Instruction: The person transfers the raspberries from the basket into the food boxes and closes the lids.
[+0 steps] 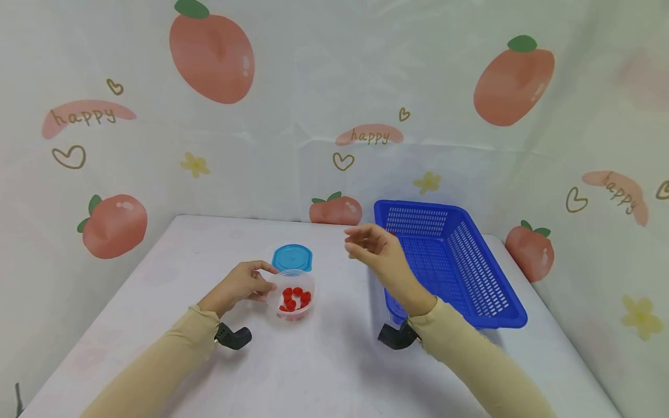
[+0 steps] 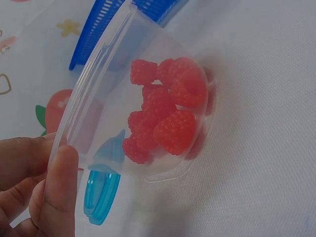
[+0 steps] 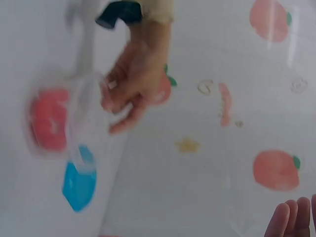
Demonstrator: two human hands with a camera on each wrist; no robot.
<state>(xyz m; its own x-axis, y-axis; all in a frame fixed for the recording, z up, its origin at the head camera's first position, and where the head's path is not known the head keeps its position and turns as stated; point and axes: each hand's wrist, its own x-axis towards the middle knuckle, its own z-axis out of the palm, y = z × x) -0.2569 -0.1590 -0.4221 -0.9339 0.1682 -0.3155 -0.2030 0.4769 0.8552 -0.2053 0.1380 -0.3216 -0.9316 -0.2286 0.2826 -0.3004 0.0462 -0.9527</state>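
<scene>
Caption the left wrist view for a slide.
Left fingers hold a clear tub of red raspberries by its rim, blue lid and basket behind.

HEAD: is facing forward and down from above the near side of the table [image 1: 334, 360], spanning table to backdrop [image 1: 292, 104] | LEFT WRIST: is sitting close, rolled sideways, facing far right past the tub [image 1: 299, 280] to the basket [image 1: 428, 261] | RIGHT WRIST: is looking left from farther off, rolled oppositely | SHARED: all three are showing tub, lid [image 1: 291, 257], left hand [image 1: 245, 283]

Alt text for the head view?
The left hand pinches a clear, round plastic tub of red raspberries by its rim, a turquoise plastic lid lying beyond. The right hand hovers, apparently empty, near a blue rectangular plastic basket on a white table.
</scene>
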